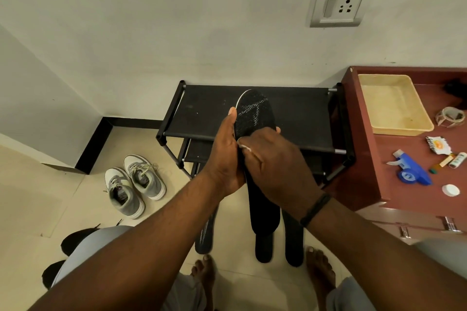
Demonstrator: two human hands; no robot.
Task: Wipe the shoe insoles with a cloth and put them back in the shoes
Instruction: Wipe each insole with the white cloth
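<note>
My left hand (pixel 225 156) grips a black insole (pixel 255 113) by its left edge and holds it up over the black shoe rack (pixel 298 113). My right hand (pixel 275 161) lies across the insole's middle, fingers curled round a small white cloth (pixel 244 147) that presses on it; only a sliver of cloth shows. Three more black insoles (pixel 264 225) lie on the floor below my hands, partly hidden by my arms. A pair of grey and white sneakers (pixel 135 184) stands on the floor to the left.
A reddish wooden cabinet (pixel 366 159) stands at the right, bearing a cream tray (pixel 394 106), a blue spray bottle (pixel 410 169), a white cap (pixel 451 190) and small items. A wall socket (pixel 337 6) is above. My bare feet (pixel 319 267) stand by the insoles.
</note>
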